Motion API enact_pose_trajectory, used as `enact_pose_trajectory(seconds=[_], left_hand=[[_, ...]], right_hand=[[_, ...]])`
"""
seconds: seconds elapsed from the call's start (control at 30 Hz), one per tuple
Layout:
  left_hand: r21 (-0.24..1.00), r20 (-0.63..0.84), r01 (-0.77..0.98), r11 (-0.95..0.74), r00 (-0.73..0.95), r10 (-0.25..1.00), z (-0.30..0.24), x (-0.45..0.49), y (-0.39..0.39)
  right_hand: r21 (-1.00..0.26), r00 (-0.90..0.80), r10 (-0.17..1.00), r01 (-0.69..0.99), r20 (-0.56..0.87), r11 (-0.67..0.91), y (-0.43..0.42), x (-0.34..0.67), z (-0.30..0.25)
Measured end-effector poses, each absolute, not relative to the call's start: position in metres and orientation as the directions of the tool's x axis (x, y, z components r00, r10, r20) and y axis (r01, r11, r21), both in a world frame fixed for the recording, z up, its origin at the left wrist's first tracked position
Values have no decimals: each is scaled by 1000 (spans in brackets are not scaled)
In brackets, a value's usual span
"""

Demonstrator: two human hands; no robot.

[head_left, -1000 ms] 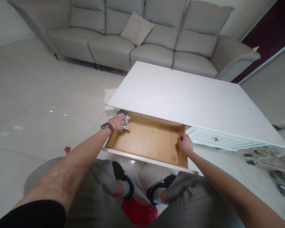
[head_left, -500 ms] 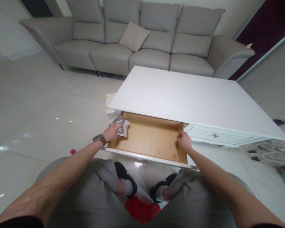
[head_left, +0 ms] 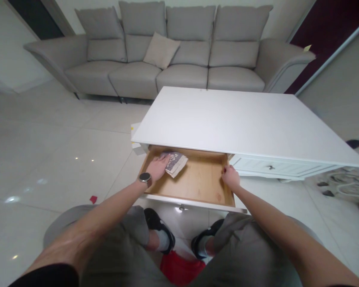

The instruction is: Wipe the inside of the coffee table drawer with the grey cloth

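A white coffee table stands in front of me with its left drawer pulled out, showing a bare wooden bottom. My left hand, with a watch on the wrist, lies flat on a grey patterned cloth and presses it against the drawer bottom near the back left corner. My right hand is closed on the drawer's right side wall.
A grey sofa with a beige cushion stands behind the table. A second, shut drawer sits to the right. My knees and black shoes are below the drawer. Glossy tiled floor lies to the left; cables lie at the far right.
My left hand has carried the cloth from the drawer's left edge inward to the right, and it now lies flat on the drawer bottom. The right hand has stayed on the drawer side.
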State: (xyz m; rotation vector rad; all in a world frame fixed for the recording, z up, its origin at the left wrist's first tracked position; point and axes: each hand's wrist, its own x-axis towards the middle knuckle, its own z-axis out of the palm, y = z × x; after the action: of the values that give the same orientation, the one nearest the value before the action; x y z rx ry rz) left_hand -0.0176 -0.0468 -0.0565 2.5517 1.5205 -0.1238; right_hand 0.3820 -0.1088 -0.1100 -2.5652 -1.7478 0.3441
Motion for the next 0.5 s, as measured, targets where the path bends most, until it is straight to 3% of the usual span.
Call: enact_pose_trajectory(seconds=[0.1,0.3,0.4,0.5], left_hand=[[145,-348,854,-499,516,783,-92,17,-39],[407,-287,890,-208,341,895,-134,43,-40],[447,-270,894,-29,165,949,-132,25,-28],[495,-234,831,254,-154,960,-122,2,-11]], right_hand=[[-126,348,922,920,-170,-370,-109,381,-109],[-123,344,924,922,-166,-366,-108,380,-109],[-125,351,921,919,-171,-373,-108,379,-110],[-137,349,922,918,-166,-372,-108,379,-111]])
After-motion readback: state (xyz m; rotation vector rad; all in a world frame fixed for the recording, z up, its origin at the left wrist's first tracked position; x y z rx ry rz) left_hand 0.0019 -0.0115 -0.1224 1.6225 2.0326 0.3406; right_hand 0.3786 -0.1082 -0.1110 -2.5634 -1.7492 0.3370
